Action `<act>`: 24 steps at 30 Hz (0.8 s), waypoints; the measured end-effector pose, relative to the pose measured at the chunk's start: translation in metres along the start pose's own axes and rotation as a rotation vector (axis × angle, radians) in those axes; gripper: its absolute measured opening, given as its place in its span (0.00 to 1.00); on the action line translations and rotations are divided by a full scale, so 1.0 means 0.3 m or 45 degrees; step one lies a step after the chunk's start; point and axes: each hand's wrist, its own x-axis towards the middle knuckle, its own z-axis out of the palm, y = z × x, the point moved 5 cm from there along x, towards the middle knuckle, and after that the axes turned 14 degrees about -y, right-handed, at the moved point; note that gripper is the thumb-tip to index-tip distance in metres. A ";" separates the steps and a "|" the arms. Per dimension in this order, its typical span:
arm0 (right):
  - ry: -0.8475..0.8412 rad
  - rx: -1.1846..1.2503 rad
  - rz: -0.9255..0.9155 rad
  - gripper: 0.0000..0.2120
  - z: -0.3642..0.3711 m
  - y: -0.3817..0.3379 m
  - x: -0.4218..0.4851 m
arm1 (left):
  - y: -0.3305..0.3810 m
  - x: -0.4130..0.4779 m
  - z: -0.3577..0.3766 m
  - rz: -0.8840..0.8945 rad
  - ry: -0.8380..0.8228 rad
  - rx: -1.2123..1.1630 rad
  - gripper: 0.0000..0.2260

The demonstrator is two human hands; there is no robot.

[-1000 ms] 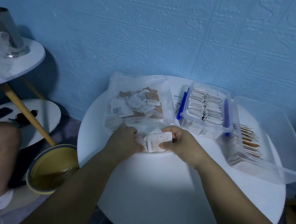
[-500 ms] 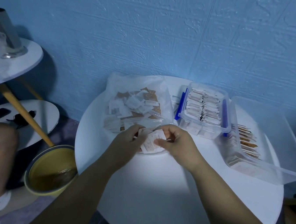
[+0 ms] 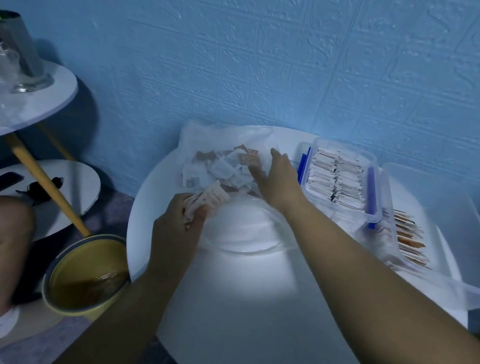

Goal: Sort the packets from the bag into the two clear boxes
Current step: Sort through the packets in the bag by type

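A clear plastic bag [image 3: 208, 132] of small white and brown packets [image 3: 222, 168] lies at the back of the round white table [image 3: 248, 316]. My left hand [image 3: 179, 228] grips a small bunch of packets [image 3: 208, 199] at the bag's near edge. My right hand [image 3: 277, 180] reaches into the bag with fingers spread flat over the packets and holds nothing. To the right stands a small clear box with blue clips [image 3: 375, 193], filled with rows of white packets. A larger clear box [image 3: 442, 221] at the far right holds a row of brown packets.
A yellow bin [image 3: 86, 278] stands on the floor left of the table. A second white table [image 3: 34, 101] at the left carries a metal cup and glassware, with a wooden leg slanting down. A person's bent leg and white sock show at the far left. The blue wall is close behind.
My right hand let go of the packet it pinched and moved up into the bag. My left hand now holds the packets alone. The camera moved closer and tilted.
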 end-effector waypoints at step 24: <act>0.036 1.506 -0.202 0.14 -0.063 0.097 -0.089 | -0.003 -0.037 0.030 -0.040 0.021 -0.284 0.10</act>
